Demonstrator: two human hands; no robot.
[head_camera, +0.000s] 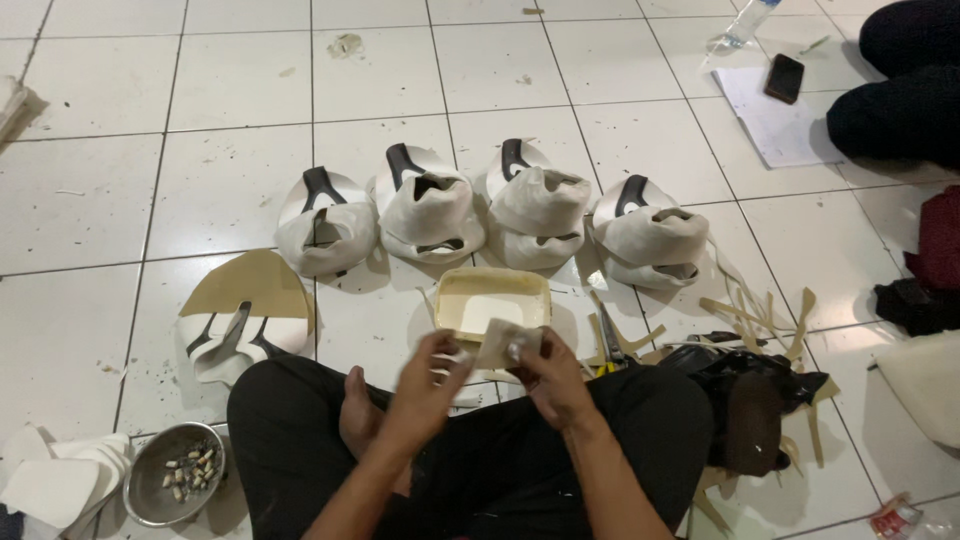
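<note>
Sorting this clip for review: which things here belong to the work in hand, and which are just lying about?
In use: left hand, right hand, pale sheet piece, cream tray, four white shoe uppers.

Lying about: metal bowl, phone, paper, plastic bottle.

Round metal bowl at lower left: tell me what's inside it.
The round metal bowl holds a small heap of short pale stubs. Its bottom beneath the heap is covered.

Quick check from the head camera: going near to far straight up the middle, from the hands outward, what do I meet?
Left hand and right hand holding a small pale piece → cream tray → row of white shoe uppers → bare white floor tiles.
</note>
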